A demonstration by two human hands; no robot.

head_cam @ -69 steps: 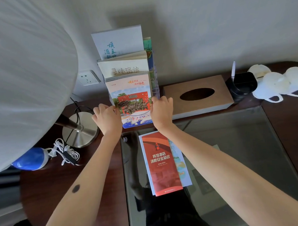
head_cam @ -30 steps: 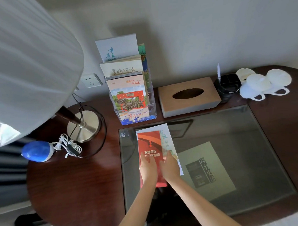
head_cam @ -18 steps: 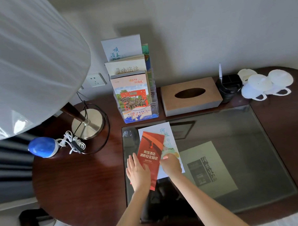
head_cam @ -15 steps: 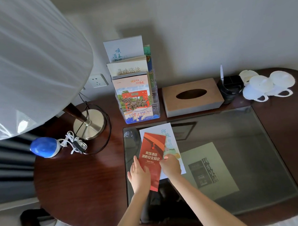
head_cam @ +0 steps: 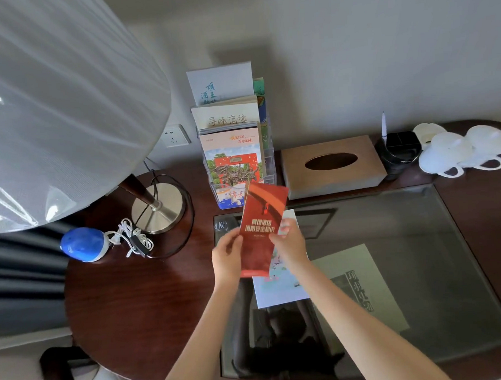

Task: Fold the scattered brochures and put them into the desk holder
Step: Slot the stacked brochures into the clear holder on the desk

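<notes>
A folded red brochure (head_cam: 260, 218) is lifted off the desk and tilted, its top edge close in front of the clear desk holder (head_cam: 270, 171). My left hand (head_cam: 228, 258) grips its left edge and my right hand (head_cam: 290, 242) grips its right edge. Under my right hand a pale brochure (head_cam: 279, 286) lies flat on the glass. The holder stands at the back against the wall with several brochures upright in its tiers.
A wooden tissue box (head_cam: 333, 164) sits right of the holder, then a black pen cup (head_cam: 398, 151) and white cups (head_cam: 460, 154). A lamp (head_cam: 157, 208), its big shade, a cable and a blue object (head_cam: 83, 244) fill the left. A glass inlay (head_cam: 419, 268) covers the desk.
Both hands left the holder and came down to the red brochure on the glass. They have picked it up and raised it toward the holder; the pale brochure stays on the glass.
</notes>
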